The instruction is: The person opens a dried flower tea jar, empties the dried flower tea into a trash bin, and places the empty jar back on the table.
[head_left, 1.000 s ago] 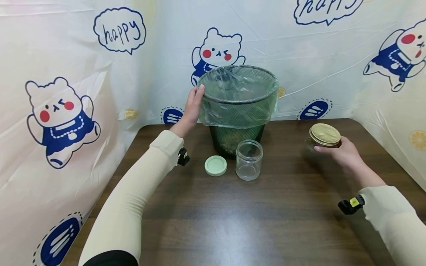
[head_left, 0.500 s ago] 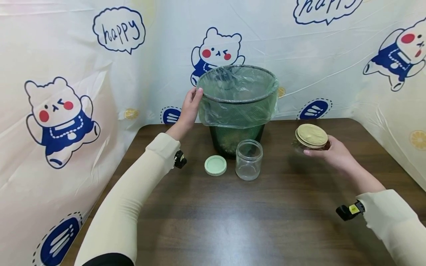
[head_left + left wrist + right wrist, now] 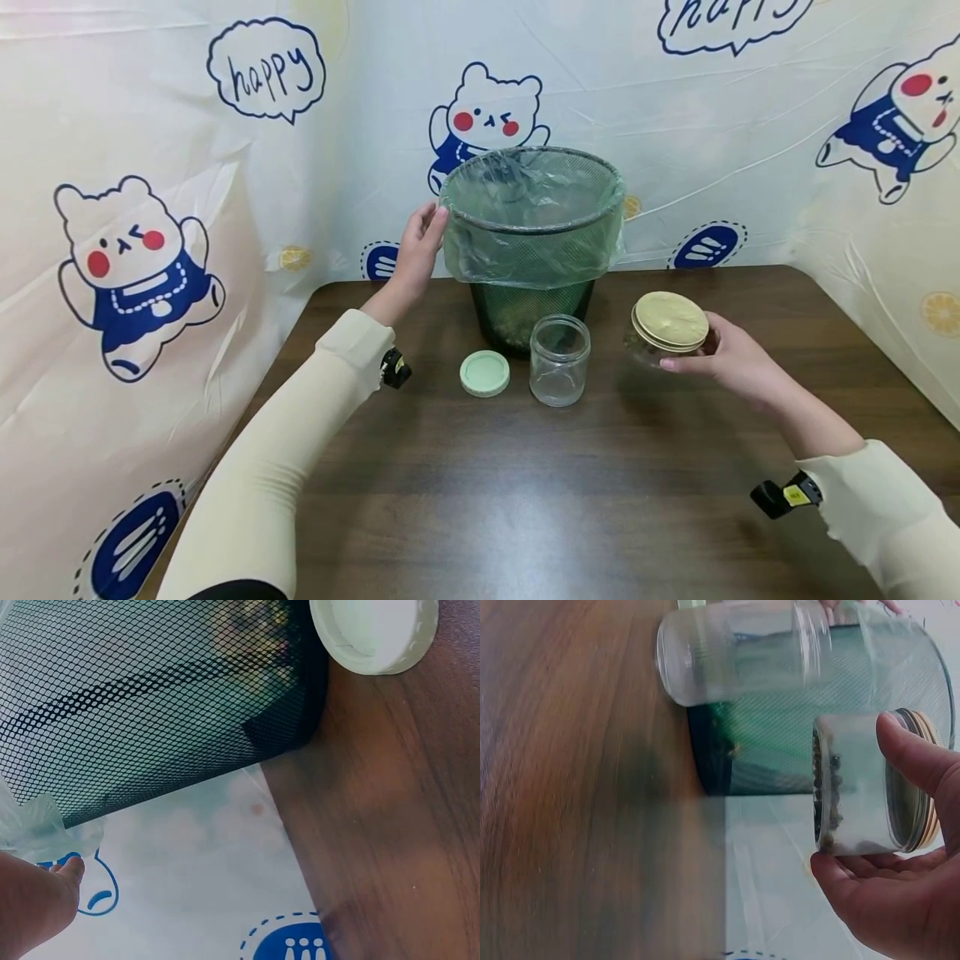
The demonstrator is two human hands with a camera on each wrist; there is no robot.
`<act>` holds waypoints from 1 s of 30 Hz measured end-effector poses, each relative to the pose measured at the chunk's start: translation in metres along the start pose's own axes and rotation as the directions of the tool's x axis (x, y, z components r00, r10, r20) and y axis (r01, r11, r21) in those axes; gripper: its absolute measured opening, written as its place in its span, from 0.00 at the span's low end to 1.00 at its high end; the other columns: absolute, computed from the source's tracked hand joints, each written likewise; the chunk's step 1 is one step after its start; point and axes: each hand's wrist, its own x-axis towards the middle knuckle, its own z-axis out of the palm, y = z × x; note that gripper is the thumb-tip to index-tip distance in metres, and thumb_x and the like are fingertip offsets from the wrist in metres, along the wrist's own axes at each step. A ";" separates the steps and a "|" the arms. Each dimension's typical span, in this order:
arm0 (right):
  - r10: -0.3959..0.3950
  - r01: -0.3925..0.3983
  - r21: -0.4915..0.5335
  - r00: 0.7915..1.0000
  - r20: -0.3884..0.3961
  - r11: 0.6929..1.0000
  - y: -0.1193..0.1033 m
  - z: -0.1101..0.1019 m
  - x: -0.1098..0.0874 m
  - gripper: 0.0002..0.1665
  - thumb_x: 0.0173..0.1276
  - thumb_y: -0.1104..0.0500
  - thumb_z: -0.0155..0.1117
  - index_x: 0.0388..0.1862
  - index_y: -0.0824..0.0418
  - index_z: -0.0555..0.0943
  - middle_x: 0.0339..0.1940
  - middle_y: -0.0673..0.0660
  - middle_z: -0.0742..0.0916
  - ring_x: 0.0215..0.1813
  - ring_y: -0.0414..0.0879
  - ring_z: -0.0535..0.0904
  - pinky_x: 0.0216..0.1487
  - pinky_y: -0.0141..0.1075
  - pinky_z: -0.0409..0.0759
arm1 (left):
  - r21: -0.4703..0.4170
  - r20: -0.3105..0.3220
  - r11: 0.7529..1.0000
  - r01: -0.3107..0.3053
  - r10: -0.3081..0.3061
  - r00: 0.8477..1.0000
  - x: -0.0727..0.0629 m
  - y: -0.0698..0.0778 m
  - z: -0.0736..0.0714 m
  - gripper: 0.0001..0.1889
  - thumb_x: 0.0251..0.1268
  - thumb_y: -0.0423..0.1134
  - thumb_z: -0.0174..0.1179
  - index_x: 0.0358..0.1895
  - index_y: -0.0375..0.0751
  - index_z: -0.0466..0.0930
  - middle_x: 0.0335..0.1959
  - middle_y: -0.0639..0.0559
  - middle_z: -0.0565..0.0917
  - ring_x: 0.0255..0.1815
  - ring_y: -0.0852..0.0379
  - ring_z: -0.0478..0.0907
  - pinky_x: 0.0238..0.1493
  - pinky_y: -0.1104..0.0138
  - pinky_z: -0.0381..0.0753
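Note:
My right hand (image 3: 738, 362) grips a short clear jar (image 3: 862, 784) with a gold lid (image 3: 670, 319). The right wrist view shows a thin layer of small dark round grains at the jar's bottom, thumb on one side and fingers on the other. A shadow falls on the table below it. At the left side of the mesh bin (image 3: 525, 312), my left hand (image 3: 420, 246) is raised, its fingers loosely extended right by the bag-lined rim. An uncovered clear glass jar (image 3: 559, 367) stands upright before the bin. Left of it lies a pale green lid (image 3: 484, 373).
A translucent green bag (image 3: 532, 262) lines the bin and folds over its rim. The brown wooden table (image 3: 525, 492) reaches back to a printed curtain (image 3: 360, 100) with cartoon bears, which also hangs along both sides.
My right hand has carried the gold-lidded jar leftward, nearer to the uncovered jar. My left hand has slipped a little down and left along the bin's rim. The bin, open jar and green lid stay put.

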 end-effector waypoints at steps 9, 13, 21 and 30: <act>-0.084 0.081 0.061 0.995 0.048 0.995 -0.013 0.013 -0.009 0.44 0.57 0.61 0.75 0.68 0.69 0.63 0.53 0.63 0.79 0.47 0.41 0.77 0.45 0.31 0.77 | 0.018 0.010 1.000 0.015 -0.015 1.000 -0.012 -0.004 -0.007 0.36 0.75 0.54 0.47 0.76 0.38 0.50 0.75 0.45 0.57 0.73 0.56 0.55 0.69 0.62 0.59; -0.111 0.106 0.076 0.991 0.078 0.992 -0.018 0.019 -0.012 0.44 0.57 0.61 0.76 0.68 0.69 0.63 0.54 0.63 0.79 0.48 0.42 0.77 0.45 0.32 0.77 | 0.071 0.009 0.997 0.018 -0.019 1.000 -0.019 -0.007 -0.011 0.36 0.74 0.57 0.47 0.76 0.40 0.50 0.75 0.47 0.58 0.74 0.56 0.54 0.70 0.61 0.57; -0.197 0.177 0.150 0.971 0.134 0.973 -0.025 0.031 -0.018 0.40 0.55 0.64 0.76 0.64 0.68 0.67 0.53 0.62 0.80 0.49 0.45 0.78 0.47 0.33 0.78 | 0.121 0.056 0.993 -0.008 0.001 0.998 -0.036 -0.016 -0.017 0.33 0.76 0.52 0.47 0.76 0.38 0.51 0.75 0.44 0.58 0.74 0.55 0.54 0.70 0.62 0.55; -0.251 0.216 0.187 0.950 0.185 0.958 -0.030 0.042 -0.023 0.43 0.54 0.64 0.77 0.66 0.67 0.66 0.57 0.61 0.78 0.54 0.47 0.76 0.52 0.31 0.76 | 0.035 0.099 0.996 -0.083 0.080 0.992 -0.056 -0.027 -0.014 0.32 0.73 0.45 0.50 0.73 0.31 0.55 0.72 0.38 0.62 0.72 0.49 0.59 0.69 0.59 0.60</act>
